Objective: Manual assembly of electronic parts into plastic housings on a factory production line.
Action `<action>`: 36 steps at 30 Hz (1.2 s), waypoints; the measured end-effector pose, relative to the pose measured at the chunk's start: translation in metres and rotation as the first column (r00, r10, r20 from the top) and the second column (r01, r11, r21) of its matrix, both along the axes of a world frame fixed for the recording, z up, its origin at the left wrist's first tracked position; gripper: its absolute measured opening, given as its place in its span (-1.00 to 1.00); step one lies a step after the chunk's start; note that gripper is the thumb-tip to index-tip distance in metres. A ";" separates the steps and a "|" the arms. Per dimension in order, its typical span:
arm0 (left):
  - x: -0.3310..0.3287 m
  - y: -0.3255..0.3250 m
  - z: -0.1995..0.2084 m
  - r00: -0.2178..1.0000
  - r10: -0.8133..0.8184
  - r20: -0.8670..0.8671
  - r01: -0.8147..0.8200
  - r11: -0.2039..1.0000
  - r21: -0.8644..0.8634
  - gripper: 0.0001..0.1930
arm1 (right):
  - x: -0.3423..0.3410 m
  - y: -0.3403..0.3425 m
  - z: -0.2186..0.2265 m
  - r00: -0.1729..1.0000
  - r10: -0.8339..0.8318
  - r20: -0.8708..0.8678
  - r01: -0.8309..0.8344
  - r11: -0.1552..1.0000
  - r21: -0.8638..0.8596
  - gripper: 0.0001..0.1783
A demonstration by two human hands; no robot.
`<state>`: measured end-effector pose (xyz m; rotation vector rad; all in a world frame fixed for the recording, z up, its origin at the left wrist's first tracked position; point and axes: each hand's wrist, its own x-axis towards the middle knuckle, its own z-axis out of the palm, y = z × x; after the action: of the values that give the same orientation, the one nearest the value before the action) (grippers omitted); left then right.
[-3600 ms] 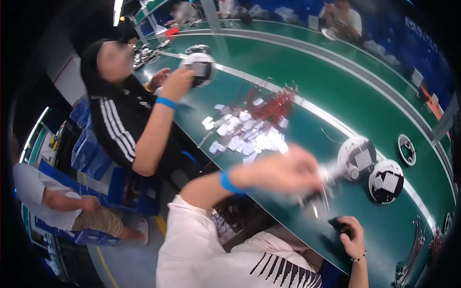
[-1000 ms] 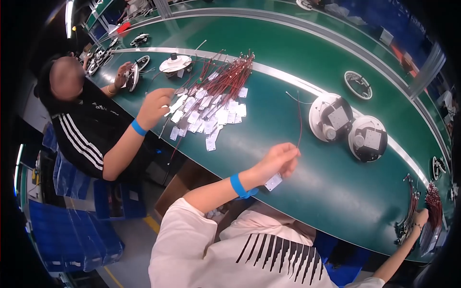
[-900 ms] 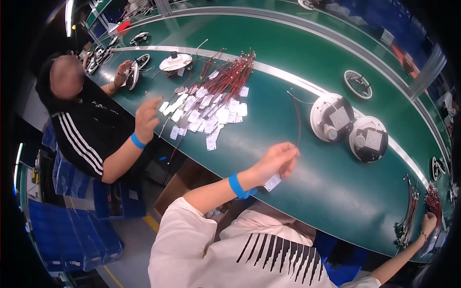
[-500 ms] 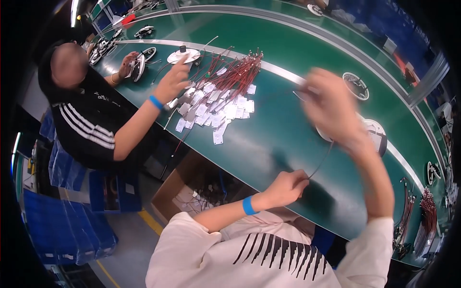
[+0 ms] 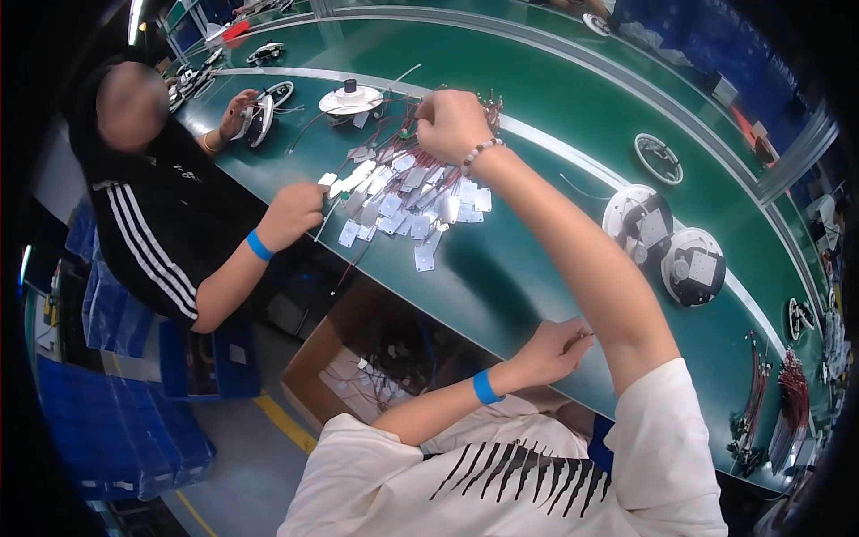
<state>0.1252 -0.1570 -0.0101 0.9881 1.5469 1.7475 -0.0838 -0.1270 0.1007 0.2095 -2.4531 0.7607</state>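
My right hand (image 5: 454, 127), with a bead bracelet at its wrist, reaches across the green table to a heap of red wires (image 5: 414, 148) that end in small white plates (image 5: 413, 201). Its fingers are curled down among the wires; what they grip is hidden. Low over the table's near edge is my left hand (image 5: 550, 351), a blue band at the wrist. Its fingertips are pinched together, and the thing between them is too small to name. A co-worker's hand (image 5: 300, 215) on the left holds a small white piece at the heap's edge.
Two round white assemblies (image 5: 638, 224) stand to the right, near a white ring part (image 5: 659, 159). Another disc-shaped one (image 5: 350, 100) lies behind the heap. Red wire bundles (image 5: 793, 403) lie far right. Below the edge, a cardboard box (image 5: 309, 380) contains loose pieces.
My right hand has swung left from the right side of the table to the wire heap. A dark wire at my left hand no longer shows. The co-worker's hand has dropped nearer the table edge.
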 end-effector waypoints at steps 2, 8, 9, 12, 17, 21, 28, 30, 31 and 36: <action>-0.002 0.001 0.001 1.000 -0.003 -0.010 0.003 1.000 0.016 -0.85 | -0.003 -0.006 -0.002 0.999 0.033 0.003 -0.033 0.999 -0.002 -0.83; -0.004 0.006 -0.011 0.994 0.004 -0.105 -0.002 1.000 0.017 -0.90 | -0.008 -0.033 -0.010 0.990 0.127 -0.060 -0.129 0.991 -0.036 -0.84; -0.004 0.008 -0.016 0.986 0.063 -0.156 -0.049 0.994 0.093 -0.90 | -0.009 -0.037 -0.010 0.990 0.127 -0.061 -0.129 0.991 -0.039 -0.84; -0.003 0.011 -0.016 0.966 0.146 -0.215 -0.106 0.976 0.190 -0.88 | -0.011 -0.045 -0.011 0.987 0.147 -0.063 -0.151 0.987 -0.053 -0.85; -0.002 0.007 -0.004 0.973 0.142 -0.184 -0.099 0.970 0.223 -0.87 | -0.006 -0.057 -0.010 0.984 0.168 -0.063 -0.173 0.981 -0.089 -0.88; 0.000 0.001 0.001 0.939 0.186 -0.289 -0.104 0.955 0.276 -0.84 | -0.006 -0.066 -0.010 0.973 0.178 -0.146 -0.192 0.977 -0.093 -0.90; -0.009 -0.002 -0.013 0.965 0.019 -0.260 -0.029 0.999 -0.035 -0.85 | 0.027 -0.059 0.011 0.903 0.224 -0.367 -0.194 0.974 0.117 -0.48; -0.003 0.003 0.005 0.973 0.082 0.214 -0.033 0.974 -0.223 -0.82 | 0.059 -0.019 0.021 0.854 0.365 -0.371 -0.329 0.931 0.159 -0.57; -0.001 0.004 0.002 0.948 0.096 0.302 -0.068 0.992 -0.103 -0.88 | 0.090 0.010 0.030 0.812 0.405 -0.421 -0.379 0.914 0.147 -0.69; -0.008 -0.003 -0.007 0.975 0.126 0.182 -0.132 0.991 0.022 -0.85 | 0.265 0.188 0.058 0.897 -0.032 -0.441 0.182 0.936 0.303 -0.83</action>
<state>0.1170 -0.1596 -0.0173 0.7362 1.4984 1.9020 0.1811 0.0612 0.1584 0.3278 -2.1260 0.2036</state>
